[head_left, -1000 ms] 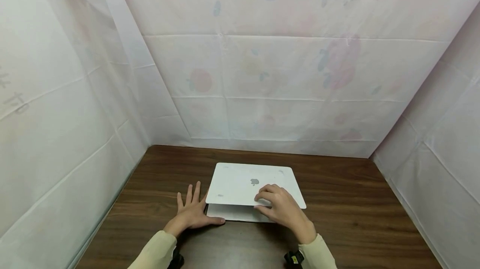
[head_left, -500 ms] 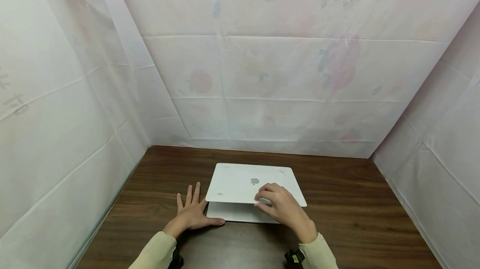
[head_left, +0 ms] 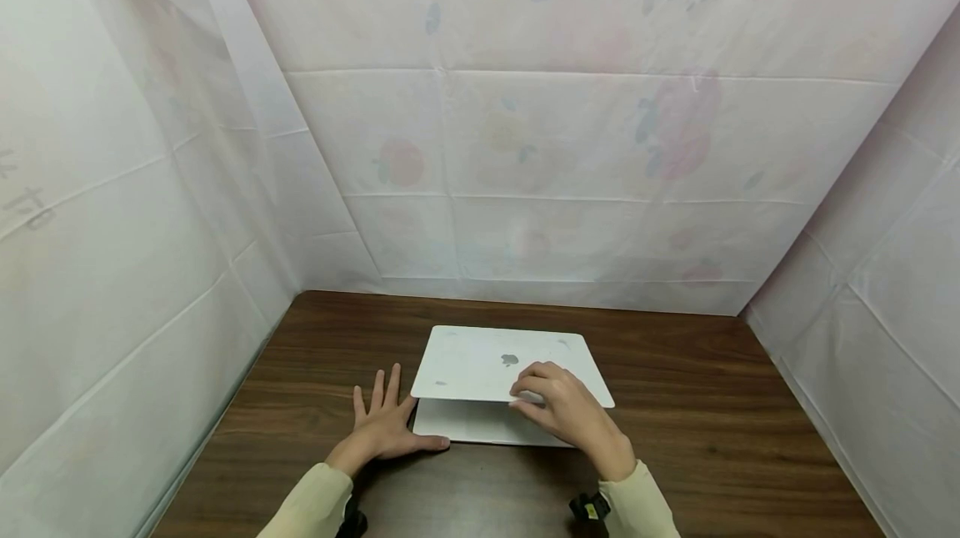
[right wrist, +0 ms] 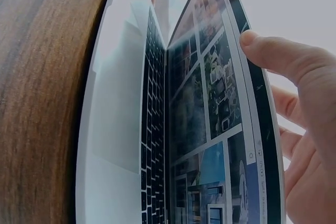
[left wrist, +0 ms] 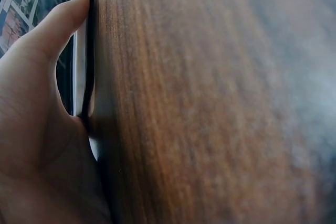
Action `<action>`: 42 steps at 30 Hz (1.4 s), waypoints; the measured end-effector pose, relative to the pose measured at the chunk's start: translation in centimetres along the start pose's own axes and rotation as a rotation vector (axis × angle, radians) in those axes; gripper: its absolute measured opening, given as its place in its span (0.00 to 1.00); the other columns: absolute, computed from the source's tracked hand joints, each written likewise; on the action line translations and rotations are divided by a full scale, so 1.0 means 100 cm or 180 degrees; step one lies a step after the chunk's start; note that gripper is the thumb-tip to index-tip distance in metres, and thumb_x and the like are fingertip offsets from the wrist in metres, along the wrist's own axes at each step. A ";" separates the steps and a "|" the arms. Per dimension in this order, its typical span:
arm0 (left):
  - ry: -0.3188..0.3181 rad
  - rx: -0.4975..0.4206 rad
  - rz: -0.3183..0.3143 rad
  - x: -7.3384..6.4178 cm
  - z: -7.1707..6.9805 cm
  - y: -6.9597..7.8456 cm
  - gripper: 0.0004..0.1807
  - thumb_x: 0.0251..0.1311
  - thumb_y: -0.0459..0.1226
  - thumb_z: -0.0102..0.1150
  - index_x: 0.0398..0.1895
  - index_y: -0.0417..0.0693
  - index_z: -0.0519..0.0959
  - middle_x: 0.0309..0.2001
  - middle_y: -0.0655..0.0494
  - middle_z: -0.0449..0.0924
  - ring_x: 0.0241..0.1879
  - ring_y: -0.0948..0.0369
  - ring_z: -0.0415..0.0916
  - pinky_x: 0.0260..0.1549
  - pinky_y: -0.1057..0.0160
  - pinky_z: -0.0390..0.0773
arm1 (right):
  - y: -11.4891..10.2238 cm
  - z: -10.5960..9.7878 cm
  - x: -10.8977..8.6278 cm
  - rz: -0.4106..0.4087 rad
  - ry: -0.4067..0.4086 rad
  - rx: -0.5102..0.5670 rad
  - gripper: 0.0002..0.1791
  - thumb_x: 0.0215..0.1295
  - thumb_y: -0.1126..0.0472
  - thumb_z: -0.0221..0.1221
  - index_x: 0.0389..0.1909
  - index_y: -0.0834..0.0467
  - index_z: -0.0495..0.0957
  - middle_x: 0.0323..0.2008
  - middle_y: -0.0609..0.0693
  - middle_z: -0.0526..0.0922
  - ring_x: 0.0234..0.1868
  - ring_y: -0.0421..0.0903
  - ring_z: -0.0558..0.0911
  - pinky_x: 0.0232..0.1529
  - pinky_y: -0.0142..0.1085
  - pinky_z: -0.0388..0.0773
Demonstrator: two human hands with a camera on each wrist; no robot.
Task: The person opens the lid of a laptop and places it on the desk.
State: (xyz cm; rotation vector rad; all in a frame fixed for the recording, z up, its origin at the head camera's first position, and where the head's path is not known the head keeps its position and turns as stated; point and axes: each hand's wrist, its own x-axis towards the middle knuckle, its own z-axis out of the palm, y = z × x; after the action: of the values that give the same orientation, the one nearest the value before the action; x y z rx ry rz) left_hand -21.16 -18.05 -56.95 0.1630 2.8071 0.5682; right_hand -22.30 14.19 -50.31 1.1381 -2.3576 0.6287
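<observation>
A silver laptop (head_left: pixel 465 363) with an apple logo on its lid stands partly raised on the wooden table. My right hand (head_left: pixel 566 411) pinches the lid's front edge, thumb on the screen side and fingers on the outer side. In the right wrist view the lit screen (right wrist: pixel 210 93) shows picture tiles, and the black keyboard (right wrist: pixel 152 129) lies in the base. My left hand (head_left: pixel 382 428) is spread at the laptop's left front corner, its thumb along the front edge of the base (head_left: pixel 487 425). The other left fingers are straight and lie on the table beside the laptop.
The dark wooden table (head_left: pixel 712 404) extends on both sides of the laptop. White cloth sheets (head_left: pixel 525 146) with faint fruit prints hang behind it and at both sides. A black wrist device (head_left: pixel 588 509) sits by the right sleeve.
My right hand has lifted the laptop lid's front edge slightly, so more of the base shows beneath it. My left hand has stayed in place.
</observation>
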 end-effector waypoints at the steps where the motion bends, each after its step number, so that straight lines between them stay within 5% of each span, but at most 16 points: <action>1: 0.0014 0.0014 0.0010 -0.001 -0.001 0.000 0.69 0.38 0.81 0.62 0.80 0.50 0.62 0.84 0.38 0.29 0.81 0.35 0.26 0.69 0.25 0.21 | 0.000 0.000 0.000 -0.0001 0.0005 0.0001 0.07 0.57 0.57 0.76 0.34 0.49 0.87 0.38 0.43 0.85 0.40 0.40 0.84 0.41 0.37 0.83; 20: 0.0030 0.0072 0.0010 0.000 0.000 0.000 0.69 0.40 0.80 0.62 0.80 0.48 0.62 0.83 0.37 0.28 0.81 0.34 0.26 0.68 0.24 0.20 | 0.002 -0.009 0.012 0.0105 -0.0122 0.0125 0.05 0.60 0.57 0.74 0.35 0.50 0.89 0.38 0.43 0.86 0.40 0.39 0.84 0.41 0.34 0.84; 32: 0.0021 0.0115 0.0011 0.000 0.000 0.001 0.71 0.39 0.82 0.60 0.84 0.54 0.53 0.84 0.38 0.28 0.81 0.34 0.26 0.69 0.23 0.22 | 0.005 -0.018 0.021 0.0123 -0.0107 0.0195 0.03 0.62 0.57 0.73 0.35 0.49 0.89 0.38 0.43 0.86 0.39 0.38 0.84 0.40 0.33 0.83; 42: 0.0065 0.0031 0.0079 0.006 0.009 -0.006 0.75 0.34 0.87 0.52 0.85 0.60 0.47 0.84 0.41 0.25 0.81 0.36 0.21 0.67 0.27 0.12 | 0.007 -0.022 0.027 0.0148 -0.0138 0.0182 0.03 0.63 0.58 0.73 0.35 0.49 0.88 0.38 0.43 0.87 0.39 0.38 0.85 0.39 0.33 0.84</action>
State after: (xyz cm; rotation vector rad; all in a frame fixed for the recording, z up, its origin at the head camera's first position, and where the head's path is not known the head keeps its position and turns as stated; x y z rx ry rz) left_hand -21.51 -18.20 -58.12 0.1951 2.8316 0.5650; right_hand -23.99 14.20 -47.17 1.1351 -2.4232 0.6984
